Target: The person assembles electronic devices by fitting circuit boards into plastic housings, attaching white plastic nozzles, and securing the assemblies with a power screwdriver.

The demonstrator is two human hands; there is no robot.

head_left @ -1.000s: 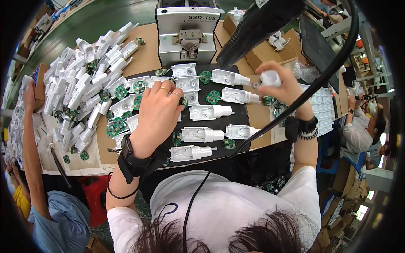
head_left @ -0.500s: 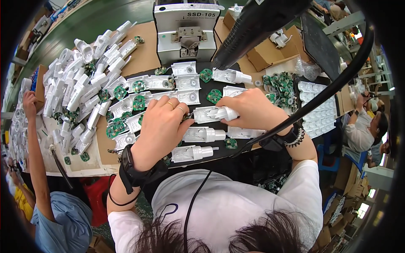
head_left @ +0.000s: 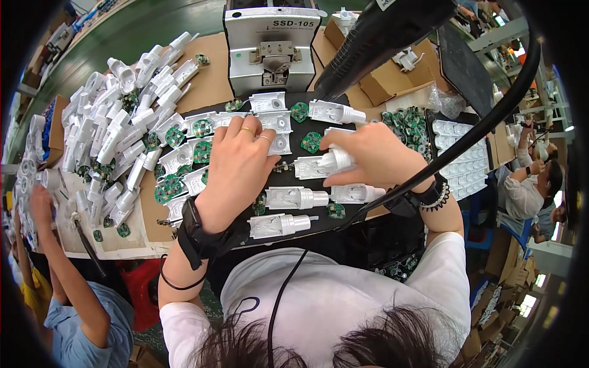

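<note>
My right hand grips a white plastic housing by its round, capped end, thumb on the near side and fingers curled over the far side. My left hand is palm down over a row of white half shells with green circuit boards, its fingers stretched forward and its thumb apart. Its fingertips reach a white half shell; whether they touch it I cannot tell. Nearer me lie two more white housings, one with a round end and one with a thin tip. A green circuit board rests beyond the held housing.
A grey machine stands at the far side. White housings are heaped at left; circuit boards and rows of white parts lie at right. A black cable crosses the right side. A person in blue works at left.
My left hand has shifted slightly away from the held housing, its thumb now clear of it. My right hand has moved a little right with the housing. The co-worker's arm at left has lowered.
</note>
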